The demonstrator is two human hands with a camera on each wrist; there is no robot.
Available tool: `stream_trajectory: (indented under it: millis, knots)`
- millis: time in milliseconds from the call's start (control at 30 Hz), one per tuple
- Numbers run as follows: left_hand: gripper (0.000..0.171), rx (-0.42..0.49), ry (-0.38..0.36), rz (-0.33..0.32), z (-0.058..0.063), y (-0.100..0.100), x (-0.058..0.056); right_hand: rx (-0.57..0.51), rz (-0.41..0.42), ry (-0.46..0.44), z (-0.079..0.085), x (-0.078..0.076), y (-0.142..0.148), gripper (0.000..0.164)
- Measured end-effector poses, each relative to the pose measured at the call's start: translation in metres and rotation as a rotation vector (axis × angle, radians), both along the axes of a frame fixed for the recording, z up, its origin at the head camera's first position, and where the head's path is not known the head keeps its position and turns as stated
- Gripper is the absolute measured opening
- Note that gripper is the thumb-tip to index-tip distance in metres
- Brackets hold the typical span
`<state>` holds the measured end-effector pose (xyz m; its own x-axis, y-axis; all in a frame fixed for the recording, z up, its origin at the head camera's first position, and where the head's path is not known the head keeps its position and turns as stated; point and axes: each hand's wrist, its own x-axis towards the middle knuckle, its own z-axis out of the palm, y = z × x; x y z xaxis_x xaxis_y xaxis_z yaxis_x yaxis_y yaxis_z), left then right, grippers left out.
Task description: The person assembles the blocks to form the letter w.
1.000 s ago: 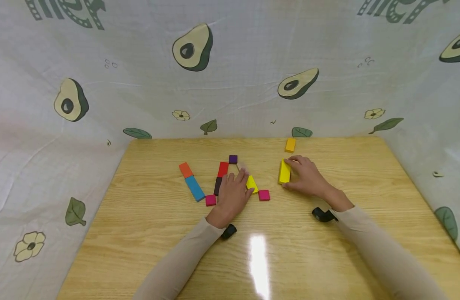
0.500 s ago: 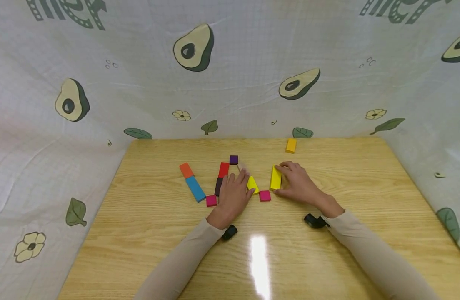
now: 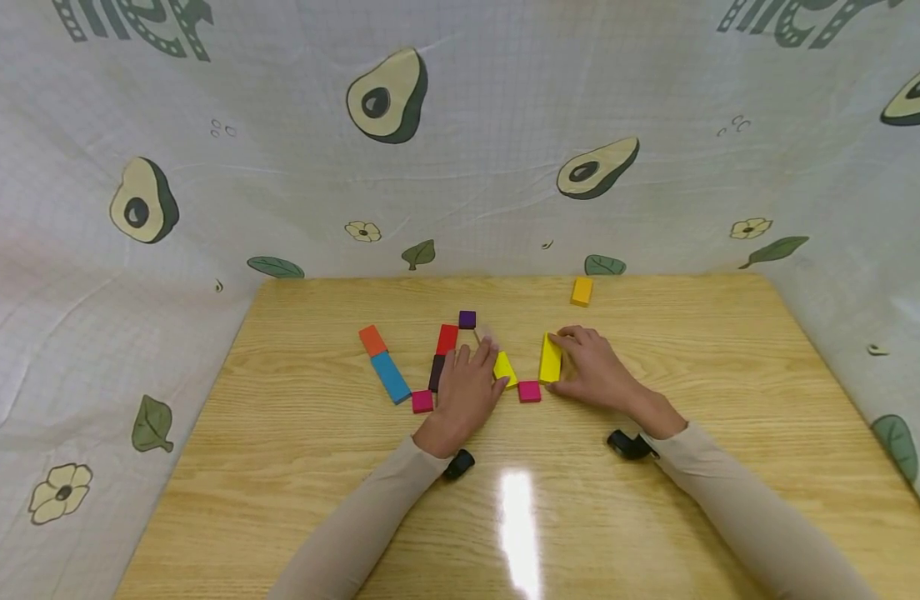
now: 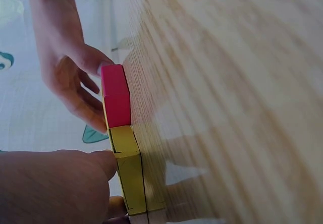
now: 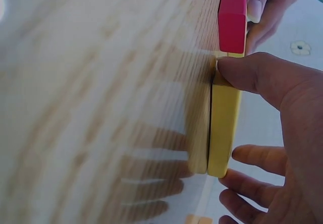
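Note:
My right hand point(image 3: 598, 371) pinches a long yellow block point(image 3: 550, 358) lengthwise, thumb at its near end and fingertips at its far end. The block lies on the table, its near end beside a pink block point(image 3: 530, 392). My left hand point(image 3: 467, 387) rests over the row to the left, fingers extended. Its fingertips touch a pale wooden block point(image 3: 484, 334), and its thumb lies against a second yellow block point(image 4: 130, 176), which adjoins the pink block's other side. Part of a black block point(image 3: 436, 372) and whatever lies under the left palm are hidden.
A red block point(image 3: 447, 338) and a small purple block point(image 3: 467, 320) lie beyond the left hand. Another pink block point(image 3: 422, 402) adjoins a blue block point(image 3: 391, 377), with an orange block point(image 3: 372, 340) at its far end. An amber block point(image 3: 582, 291) lies near the back edge.
My right hand has slid the long yellow block left and toward me, up beside the pink block, with only a slight shift in the last half second. The left hand has stayed put.

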<state>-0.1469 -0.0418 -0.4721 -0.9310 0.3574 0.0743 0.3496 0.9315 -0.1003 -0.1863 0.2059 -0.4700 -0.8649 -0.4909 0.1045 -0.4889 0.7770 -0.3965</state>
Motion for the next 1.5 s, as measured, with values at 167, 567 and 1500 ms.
stream_trajectory:
  millis: [167, 567, 1500]
  knots:
    - [0.060, 0.014, 0.005, -0.003, 0.001, 0.000, 0.001, 0.018, -0.001, 0.004, 0.001, 0.002, -0.001, 0.079]
    - [0.059, 0.008, 0.028, -0.007, -0.001, -0.001, 0.000, 0.023, 0.017, -0.016, 0.004, 0.003, 0.000, 0.082]
    - [0.060, -0.012, 0.024, -0.012, 0.001, -0.002, 0.002, 0.060, -0.163, -0.024, 0.018, -0.066, 0.050, 0.076]
